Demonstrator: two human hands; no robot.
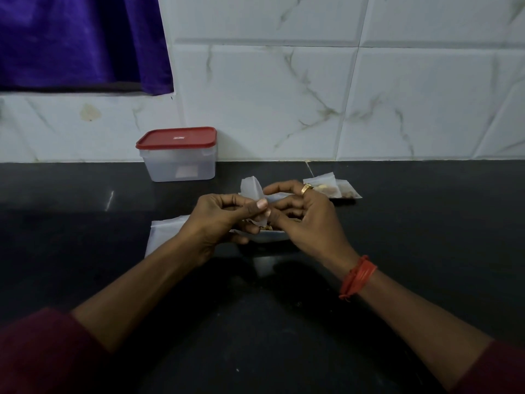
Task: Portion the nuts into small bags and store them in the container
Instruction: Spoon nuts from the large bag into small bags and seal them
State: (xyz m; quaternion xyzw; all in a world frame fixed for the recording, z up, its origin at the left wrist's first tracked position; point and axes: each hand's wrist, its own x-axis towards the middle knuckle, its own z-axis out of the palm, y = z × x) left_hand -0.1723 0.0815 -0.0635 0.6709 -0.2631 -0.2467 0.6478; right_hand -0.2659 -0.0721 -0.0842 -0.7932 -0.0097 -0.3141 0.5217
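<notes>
Above the dark counter (85, 223), the left hand (218, 220) and right hand (306, 220) pinch a small bag (251, 189) at its mouth, thin, limp and likely slippery, best gripped by its top edges while nuts (265, 228) lie just beneath.

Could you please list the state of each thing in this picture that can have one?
Clear plastic container with red lid: closed, standing by the wall.
Small translucent bag: held up, top unsealed.
Filled small bags: lying flat on the black counter.
Left hand: pinching the bag.
Right hand: fingers curled at the bag.
</notes>
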